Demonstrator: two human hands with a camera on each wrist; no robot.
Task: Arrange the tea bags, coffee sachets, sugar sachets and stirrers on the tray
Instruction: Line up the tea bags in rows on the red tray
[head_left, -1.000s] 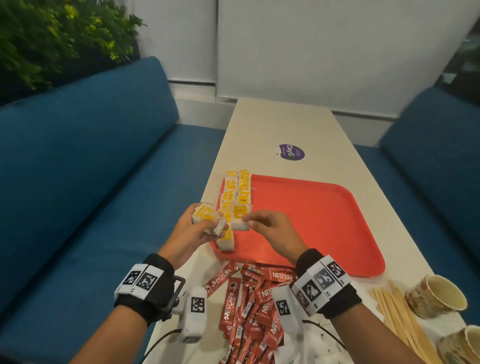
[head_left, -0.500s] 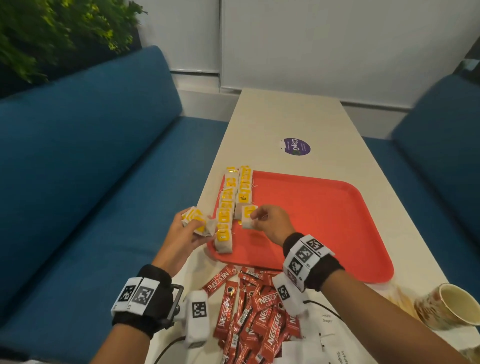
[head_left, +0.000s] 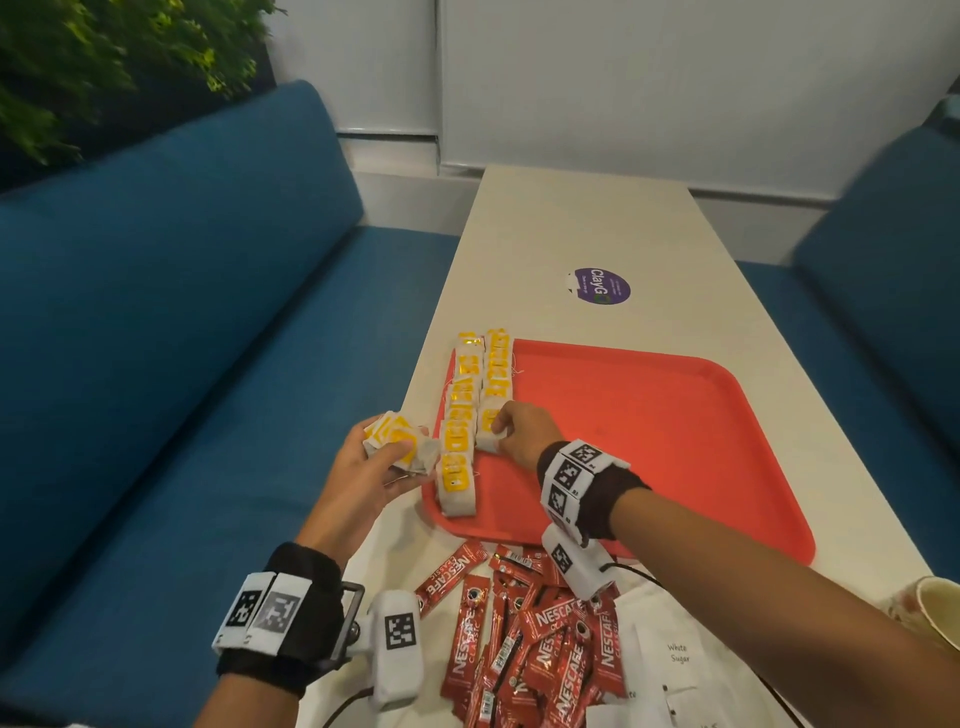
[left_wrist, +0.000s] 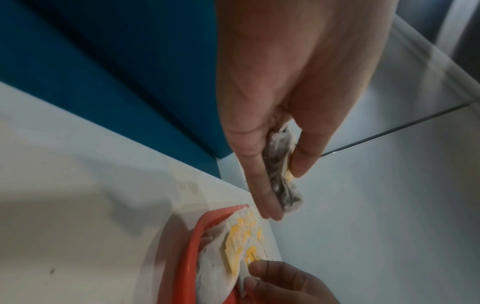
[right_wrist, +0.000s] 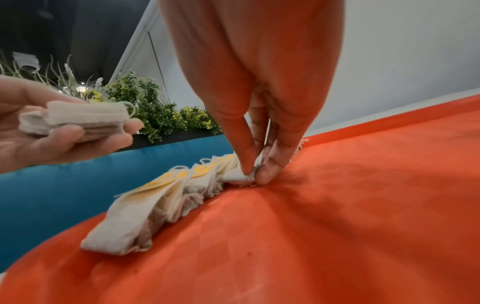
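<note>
the red tray (head_left: 675, 441) sits on the white table (head_left: 545, 223), and two rows of tea bags with yellow tags run along its 9 o'clock edge. the outer row (head_left: 460, 431) reaches nearly to the tray's 6 o'clock rim; the inner row (head_left: 496, 371) just beside it is shorter. the right hand (head_left: 522, 434) is down at the near end of that inner row, its thumb and fingers pinched on a single tea bag (head_left: 487, 434) that touches the tray floor; the right wrist view shows the fingertips (right_wrist: 270, 166) clamped on the bag's corner. the left hand (head_left: 363, 467) hovers just off the tray's 9 o'clock side, over the table edge, with fingers and thumb curled round a small stack of tea bags (head_left: 397, 441); the left wrist view shows the stack squeezed between thumb and fingers. the two hands are near each other but apart. at 6 o'clock from the tray a heap of red coffee sachets (head_left: 524, 644) lies on the table, with white sugar sachets (head_left: 675, 660) just to its 3 o'clock side. a paper cup (head_left: 930, 608) stands at the table's 4 o'clock edge. a purple sticker (head_left: 602, 287) is on the table at 12 o'clock from the tray. blue benches (head_left: 182, 312) flank the table.
</note>
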